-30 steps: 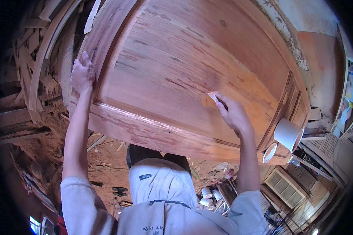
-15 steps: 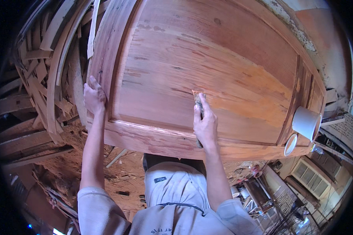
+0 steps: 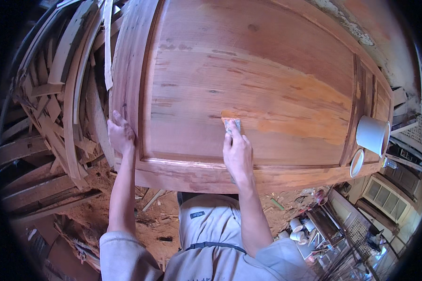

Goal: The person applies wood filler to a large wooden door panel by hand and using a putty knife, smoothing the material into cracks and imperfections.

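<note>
A large panelled wooden door (image 3: 187, 140) lies before me, its panel streaked with orange-brown filler (image 3: 309, 110). My right hand (image 3: 239, 154) grips a putty knife (image 3: 231, 124). The blade rests against the middle of the panel with orange filler on it; my fingers hide much of the handle. On the door's left edge, my left hand (image 3: 122, 133) holds the frame, the thumb side on the face and some fingers out of sight. A white tub (image 3: 371, 133) stands on the right part of the door, and a round white lid (image 3: 357, 163) is beside it.
Scrap boards (image 3: 72, 93) are piled at the left, close to the door's edge. Sawdust and shavings (image 3: 162, 213) cover the ground below. At the lower right are several white containers (image 3: 297, 225) among clutter, and a pale window frame (image 3: 384, 199).
My right hand has moved the putty knife slightly left, and more orange filler shows at its blade. My left hand still holds the door edge. The whole view has shifted a little.
</note>
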Tool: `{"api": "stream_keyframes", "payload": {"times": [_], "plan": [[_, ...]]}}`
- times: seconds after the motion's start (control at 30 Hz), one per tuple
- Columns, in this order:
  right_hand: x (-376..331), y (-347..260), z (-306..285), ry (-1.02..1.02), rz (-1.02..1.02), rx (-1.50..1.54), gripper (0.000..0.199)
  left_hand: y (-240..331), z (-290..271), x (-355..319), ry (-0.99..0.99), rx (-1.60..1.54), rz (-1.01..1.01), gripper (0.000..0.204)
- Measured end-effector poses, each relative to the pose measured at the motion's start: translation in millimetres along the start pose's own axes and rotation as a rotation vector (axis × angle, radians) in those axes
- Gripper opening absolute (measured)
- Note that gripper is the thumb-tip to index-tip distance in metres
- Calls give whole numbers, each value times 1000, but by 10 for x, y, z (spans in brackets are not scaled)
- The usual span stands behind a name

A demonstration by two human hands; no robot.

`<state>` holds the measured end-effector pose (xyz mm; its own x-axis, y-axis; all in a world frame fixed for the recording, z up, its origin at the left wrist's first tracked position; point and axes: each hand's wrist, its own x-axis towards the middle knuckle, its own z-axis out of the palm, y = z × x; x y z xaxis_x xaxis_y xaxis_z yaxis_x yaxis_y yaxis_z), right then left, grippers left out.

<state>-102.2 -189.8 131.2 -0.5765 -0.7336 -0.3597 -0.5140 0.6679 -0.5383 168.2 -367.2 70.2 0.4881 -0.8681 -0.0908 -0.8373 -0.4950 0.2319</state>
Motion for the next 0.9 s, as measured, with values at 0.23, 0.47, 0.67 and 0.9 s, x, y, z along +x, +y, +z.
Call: {"api": "stream_keyframes", "payload": {"times": [0.23, 0.47, 0.67, 0.9], "plan": [[53, 103, -24, 66, 6, 10, 45, 0, 59, 38, -8, 17, 3, 80], [189, 270, -11, 187, -115, 7, 43, 78, 17, 18, -48, 9, -18, 76], [-10, 430, -123, 38, -38, 49, 44, 32, 2, -28, -45, -6, 11, 76], [6, 422, -186, 88, 1, 19, 40, 2, 16, -34, 0, 31, 17, 77]]}}
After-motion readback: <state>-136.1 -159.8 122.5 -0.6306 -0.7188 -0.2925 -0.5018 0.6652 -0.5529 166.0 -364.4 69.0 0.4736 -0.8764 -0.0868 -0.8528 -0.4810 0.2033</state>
